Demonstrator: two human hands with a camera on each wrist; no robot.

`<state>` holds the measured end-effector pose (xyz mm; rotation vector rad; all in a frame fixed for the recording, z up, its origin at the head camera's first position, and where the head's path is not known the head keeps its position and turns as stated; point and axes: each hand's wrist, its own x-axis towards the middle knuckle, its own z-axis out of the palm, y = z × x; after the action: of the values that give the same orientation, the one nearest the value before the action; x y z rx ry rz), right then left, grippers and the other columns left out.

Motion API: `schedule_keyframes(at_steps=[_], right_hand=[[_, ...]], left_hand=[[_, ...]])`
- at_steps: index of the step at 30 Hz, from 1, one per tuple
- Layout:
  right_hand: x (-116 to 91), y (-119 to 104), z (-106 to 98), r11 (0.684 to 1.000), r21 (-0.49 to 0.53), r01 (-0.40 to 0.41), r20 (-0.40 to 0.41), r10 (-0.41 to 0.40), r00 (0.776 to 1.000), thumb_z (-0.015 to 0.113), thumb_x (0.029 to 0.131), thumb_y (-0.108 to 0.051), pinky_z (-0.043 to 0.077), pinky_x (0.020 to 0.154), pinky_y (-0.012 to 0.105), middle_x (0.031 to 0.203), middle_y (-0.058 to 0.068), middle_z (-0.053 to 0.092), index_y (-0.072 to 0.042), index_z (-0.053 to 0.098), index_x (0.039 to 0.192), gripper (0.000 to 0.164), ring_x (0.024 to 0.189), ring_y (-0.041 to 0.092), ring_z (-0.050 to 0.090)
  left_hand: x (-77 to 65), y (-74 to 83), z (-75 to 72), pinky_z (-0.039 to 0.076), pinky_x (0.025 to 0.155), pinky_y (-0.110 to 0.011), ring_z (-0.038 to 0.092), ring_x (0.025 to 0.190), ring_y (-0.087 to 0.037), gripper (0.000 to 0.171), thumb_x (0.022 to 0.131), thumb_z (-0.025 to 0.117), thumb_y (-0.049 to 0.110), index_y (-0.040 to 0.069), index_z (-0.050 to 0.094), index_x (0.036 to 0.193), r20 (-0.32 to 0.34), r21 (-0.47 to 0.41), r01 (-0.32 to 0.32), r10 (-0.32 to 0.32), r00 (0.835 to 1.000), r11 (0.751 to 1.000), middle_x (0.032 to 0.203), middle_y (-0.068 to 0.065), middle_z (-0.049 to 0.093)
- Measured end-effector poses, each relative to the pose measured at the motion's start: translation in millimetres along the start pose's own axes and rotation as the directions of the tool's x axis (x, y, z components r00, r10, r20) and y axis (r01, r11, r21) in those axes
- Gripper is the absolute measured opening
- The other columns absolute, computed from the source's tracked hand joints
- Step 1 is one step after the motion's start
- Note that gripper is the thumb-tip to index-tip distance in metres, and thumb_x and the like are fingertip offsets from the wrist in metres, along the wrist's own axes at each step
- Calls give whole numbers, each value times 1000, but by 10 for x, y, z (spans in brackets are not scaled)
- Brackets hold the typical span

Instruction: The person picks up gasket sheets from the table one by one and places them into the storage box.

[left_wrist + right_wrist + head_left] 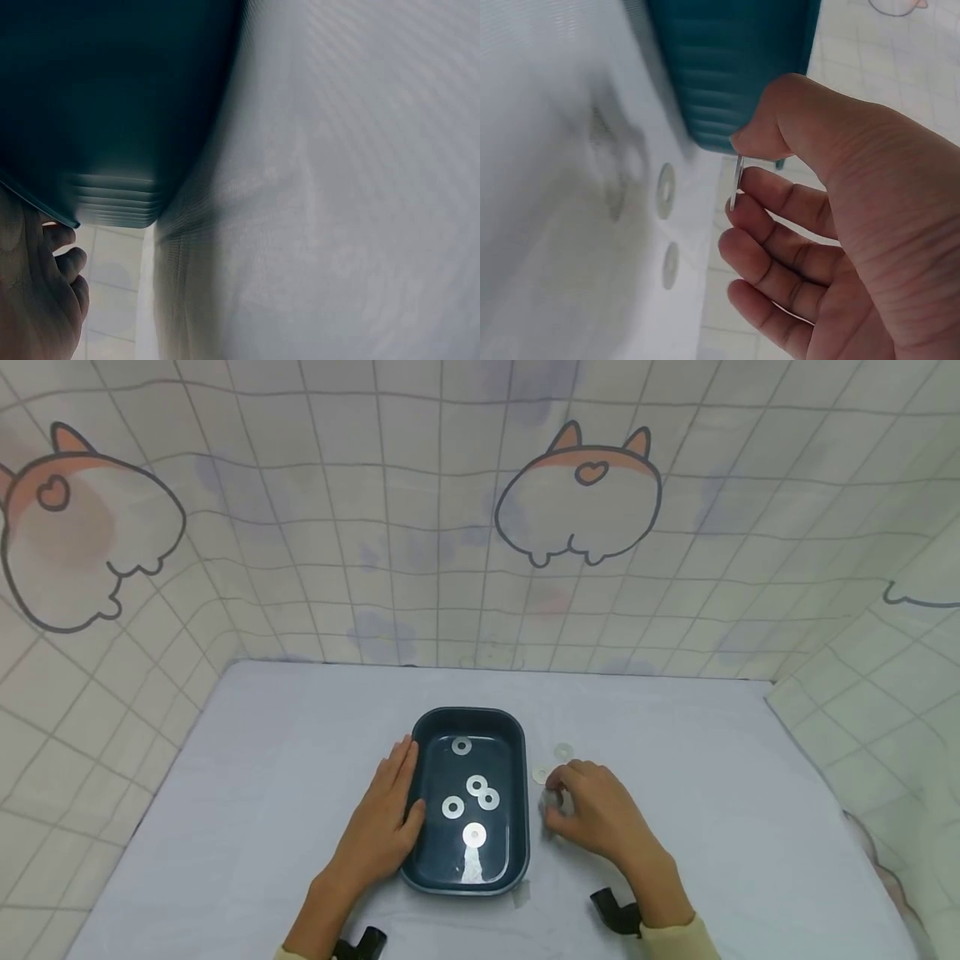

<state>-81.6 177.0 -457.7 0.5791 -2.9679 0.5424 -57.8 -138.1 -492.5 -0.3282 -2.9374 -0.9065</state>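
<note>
A dark teal tray (520, 852) holds several flat metal washers (453, 807), two of them overlapping. My left hand (384, 827) rests along the tray's left side, its fingers fairly straight against the wall and the thumb near the rim. Just outside the tray's right side, my right hand (600, 814) pinches a washer (736, 182) between thumb and fingertips; it shows edge-on in the right wrist view. Two more washers (666, 191) lie on the white table beyond the right hand's fingers.
A small translucent patch (521, 893) lies on the white tabletop (300, 735) by the tray's near right corner. Black curved pieces (617, 912) sit at both wrists. A grid-patterned curtain (450, 568) with cartoon animals surrounds the table at the back and sides.
</note>
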Motion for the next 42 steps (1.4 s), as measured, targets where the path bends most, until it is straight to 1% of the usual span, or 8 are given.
schedule_keyframes(at_steps=[7, 12, 15, 18, 25, 33, 36, 42], right_hand=[[35, -55, -75, 999, -32, 17, -25, -18, 1000, 84, 79, -22, 57, 81, 35, 85, -5, 70, -13, 75, 97, 22, 80, 12, 56], [61, -96, -119, 997, -53, 50, -49, -53, 997, 85, 78, -22, 60, 91, 40, 85, -6, 70, -13, 75, 97, 23, 84, 14, 60], [70, -110, -145, 995, -66, 68, -56, -72, 996, 85, 78, -22, 59, 97, 43, 87, -6, 70, -13, 76, 97, 23, 86, 15, 63], [83, -122, -165, 994, -69, 84, -55, -88, 995, 84, 78, -22, 58, 100, 44, 89, -6, 71, -13, 76, 98, 23, 87, 15, 63], [116, -155, -200, 991, -74, 108, -54, -112, 992, 84, 79, -22, 58, 100, 43, 89, -6, 70, -14, 75, 97, 21, 86, 16, 62], [171, -246, -243, 993, -59, 107, -43, -110, 993, 86, 80, -25, 59, 101, 42, 91, -6, 72, -14, 76, 97, 23, 87, 15, 61], [203, -283, -248, 991, -51, 121, -41, -124, 991, 86, 80, -26, 59, 101, 41, 91, -6, 72, -14, 76, 98, 24, 87, 14, 61], [255, -371, -260, 988, -40, 149, -39, -150, 988, 85, 81, -23, 59, 100, 40, 92, -6, 73, -14, 76, 99, 22, 90, 15, 64]], left_hand=[[-5, -2, -6, 22, 136, -55, 18, 168, -26, 82, 102, 58, 21, 15, 15, 171, 3, 4, 1, -1, 1000, 1000, 180, -3, 17], [-11, -10, -17, 22, 136, -55, 19, 168, -27, 82, 101, 58, 20, 14, 16, 171, -5, -1, -1, 1, 1000, 1000, 180, -2, 17], [-10, -5, -17, 22, 136, -54, 19, 168, -27, 82, 101, 58, 20, 15, 16, 171, -2, -5, 0, 0, 1000, 1000, 180, -2, 17], [-9, 2, -15, 22, 136, -54, 19, 168, -27, 82, 101, 58, 20, 15, 16, 171, -2, -7, 3, -3, 1000, 1000, 180, -3, 17], [-4, 15, -14, 22, 136, -53, 18, 168, -25, 81, 102, 57, 21, 15, 16, 171, 4, -2, 10, -10, 1000, 1000, 180, -1, 16], [-1, 16, -23, 21, 137, -52, 16, 168, -23, 81, 102, 58, 21, 15, 16, 171, 8, -6, 12, -12, 1000, 1000, 180, 0, 15], [-5, 14, -28, 21, 137, -52, 16, 168, -22, 81, 102, 58, 22, 15, 17, 171, 7, -3, 16, -16, 1000, 1000, 180, -1, 16], [-4, 18, -43, 21, 137, -51, 16, 168, -22, 80, 102, 57, 22, 14, 17, 171, 14, -5, 18, -18, 1000, 1000, 181, 0, 14]])
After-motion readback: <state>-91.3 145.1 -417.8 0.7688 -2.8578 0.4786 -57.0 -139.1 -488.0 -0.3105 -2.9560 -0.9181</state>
